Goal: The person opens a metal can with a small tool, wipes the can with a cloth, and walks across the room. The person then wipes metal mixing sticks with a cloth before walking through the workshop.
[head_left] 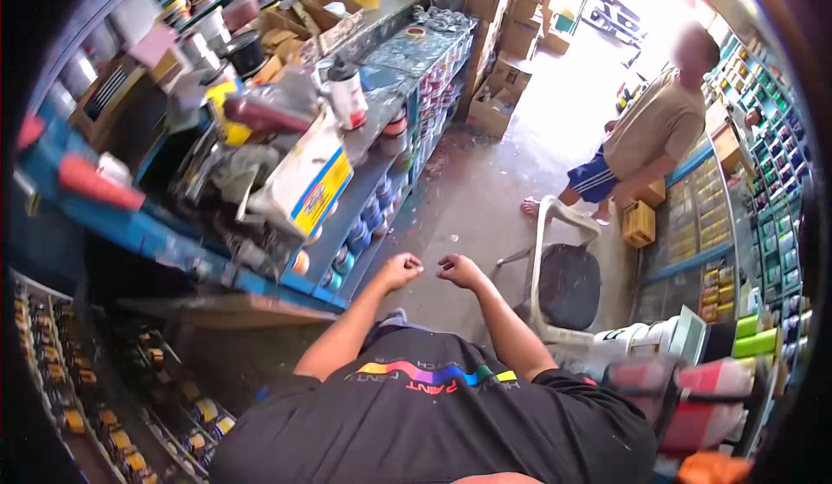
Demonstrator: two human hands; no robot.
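My left hand [400,272] is raised in front of my body at the middle of the head view, its fingers curled in and their tips pressed together. A short gap away, my right hand [461,271] is held at the same height with its fingers bent inward. Whatever either hand might hold is too small to make out. Both hands hang in the air above the grey floor [442,189], touching neither the bench nor the chair. Nearest to my left hand is the shelf of paint cans [357,237] under the bench.
A chair [568,285] stands to my right. Beyond it a person [654,137] in a tan shirt is near the shelves. A cluttered bench with a cardboard box [303,176] and a white bottle [347,94] runs along the left. More boxes [498,94] stand near the bright doorway.
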